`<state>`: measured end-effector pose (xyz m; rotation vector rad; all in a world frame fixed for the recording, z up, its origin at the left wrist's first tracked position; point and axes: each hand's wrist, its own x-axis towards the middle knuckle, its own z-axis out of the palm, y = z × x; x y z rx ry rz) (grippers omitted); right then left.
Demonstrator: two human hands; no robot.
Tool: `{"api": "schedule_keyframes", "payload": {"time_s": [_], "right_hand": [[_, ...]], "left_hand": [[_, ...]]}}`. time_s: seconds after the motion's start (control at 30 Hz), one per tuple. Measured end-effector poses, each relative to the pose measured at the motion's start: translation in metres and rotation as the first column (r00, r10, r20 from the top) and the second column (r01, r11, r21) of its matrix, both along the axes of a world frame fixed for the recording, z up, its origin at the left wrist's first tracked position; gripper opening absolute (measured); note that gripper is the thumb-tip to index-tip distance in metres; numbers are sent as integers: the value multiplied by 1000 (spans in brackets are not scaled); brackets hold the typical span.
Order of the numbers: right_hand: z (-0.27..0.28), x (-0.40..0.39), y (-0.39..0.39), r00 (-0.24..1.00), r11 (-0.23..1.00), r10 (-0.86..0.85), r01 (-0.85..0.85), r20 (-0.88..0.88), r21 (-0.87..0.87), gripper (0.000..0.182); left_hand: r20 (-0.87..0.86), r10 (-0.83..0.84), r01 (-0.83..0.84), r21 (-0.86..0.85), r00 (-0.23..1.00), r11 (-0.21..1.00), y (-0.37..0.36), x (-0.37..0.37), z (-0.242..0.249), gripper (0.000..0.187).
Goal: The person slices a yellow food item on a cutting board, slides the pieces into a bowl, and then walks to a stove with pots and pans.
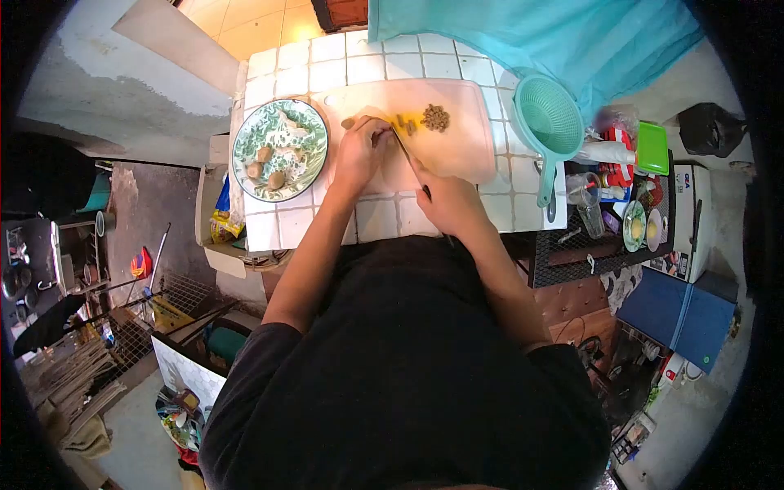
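Note:
My right hand (449,202) is closed round the handle of a knife (406,153), whose blade points away over the pink cutting board (359,94). Beside the blade, my left hand (365,151) rests on the board with its fingers curled together; what they hold, if anything, is hidden. A small brown piece (349,123) lies by the left knuckles. Just past the knife tip are several cut brown strips (405,125), and to their right a small pile of diced brown bits (435,118). On the left, a green-and-white patterned plate (306,135) carries several brown round lumps (255,170).
The white tiled table (327,77) bears everything. A green colander (549,113) with a handle stands at its right edge. Behind hangs a turquoise cloth (523,33). A black rack (572,261) with cups and packets adjoins at right; a cardboard box (216,253) sits at left.

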<state>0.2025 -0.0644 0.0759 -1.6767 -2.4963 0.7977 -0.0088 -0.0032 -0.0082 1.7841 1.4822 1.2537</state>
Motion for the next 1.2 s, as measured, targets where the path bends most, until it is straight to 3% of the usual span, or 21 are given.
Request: {"api": "schedule_keyframes", "payload": {"time_s": [0.1, 0.17, 0.3, 0.37, 0.6, 0.7, 0.77, 0.97, 1.1, 1.2], "right_hand": [[11, 20, -13, 999, 999, -39, 38, -39, -16, 63], [9, 30, -17, 994, 996, -86, 87, -74, 21, 64], [11, 34, -8, 989, 989, -142, 141, -27, -50, 66], [6, 35, -6, 987, 988, -152, 151, -56, -18, 65], [-3, 37, -6, 981, 987, -161, 158, -112, -41, 66], [-5, 36, -6, 985, 987, -158, 157, -71, -19, 64], [-7, 37, -5, 980, 985, -173, 171, -100, -26, 63], [-2, 35, 12, 972, 979, -198, 201, -128, 10, 64], [-5, 34, 24, 977, 984, -174, 177, -126, 8, 63], [-8, 32, 26, 975, 984, -175, 176, -138, -1, 63]], "left_hand": [[-143, 37, -56, -132, 989, 990, 6, 2, 14, 21], [-254, 67, -44, 95, 965, 994, 15, 7, 15, 29], [-322, 17, 36, 158, 947, 987, 19, 22, 10, 35], [-363, -52, 81, 65, 930, 995, 22, 21, 3, 38], [-430, -50, 60, 10, 901, 998, 25, -6, -9, 33], [-411, 88, -33, 139, 908, 990, 20, 9, 12, 30], [-472, 71, -77, 7, 879, 997, 19, 24, 25, 28], [-322, 20, -4, 49, 946, 999, 29, 30, 3, 27], [-322, 1, -3, -7, 947, 1000, 26, 10, 8, 24], [-443, -56, 55, -16, 895, 998, 27, 0, 12, 22]]}}
